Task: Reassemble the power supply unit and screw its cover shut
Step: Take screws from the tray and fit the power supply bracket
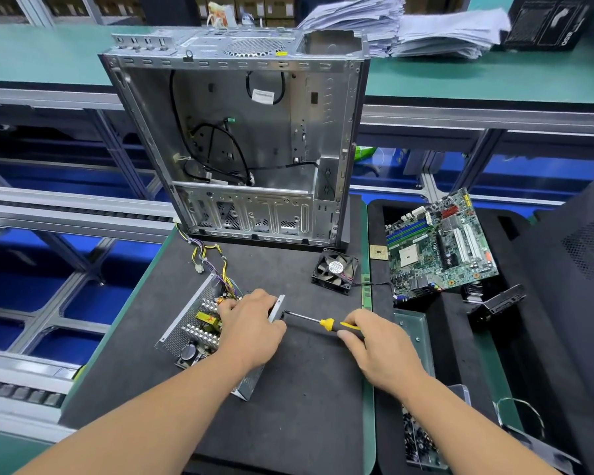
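Two hands busy: left hand (251, 323) steadying open power supply unit (203, 323), right hand (374, 341) gripping screwdriver (323, 323); stiff metal box, fragile innards, best held by walls

Screwdriver (326, 323) handle is yellow and black, the mat (299, 389) on the surface is dark grey, the motherboard (439, 248) is green with blue slots, and the case (240, 145) is bare silver.

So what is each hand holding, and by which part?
Right hand grips the screwdriver by its handle. Left hand steadies the power supply unit at its side wall.
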